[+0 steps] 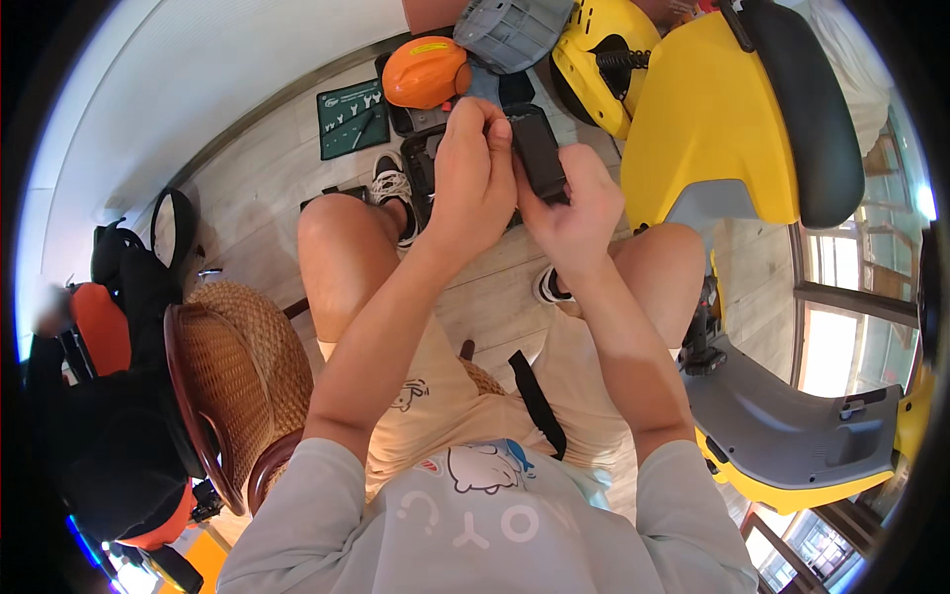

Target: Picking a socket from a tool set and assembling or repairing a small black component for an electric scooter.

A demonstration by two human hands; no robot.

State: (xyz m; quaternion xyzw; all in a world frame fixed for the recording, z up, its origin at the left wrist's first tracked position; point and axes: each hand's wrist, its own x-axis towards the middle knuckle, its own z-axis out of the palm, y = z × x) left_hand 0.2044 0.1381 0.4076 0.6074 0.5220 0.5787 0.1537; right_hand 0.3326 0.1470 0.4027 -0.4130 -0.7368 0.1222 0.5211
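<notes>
My right hand [579,198] is closed round a black rectangular block [536,148] held upright at the top centre. My left hand [473,178] is closed just left of the block, thumb raised and fingers curled; what it grips, if anything, is hidden. Below the hands on the floor lie an open black case [423,158], mostly covered by them, and an orange helmet-shaped plastic piece [421,69]. A green tool roll with silver wrenches [348,134] lies to the left of the case.
A large yellow vehicle body with black seat [712,119] stands right, a grey-and-yellow panel [792,426] below it. Yellow parts [604,45] and a grey plastic piece [510,25] are at the back. A wicker chair [237,386] and black-and-orange gear [109,436] are left.
</notes>
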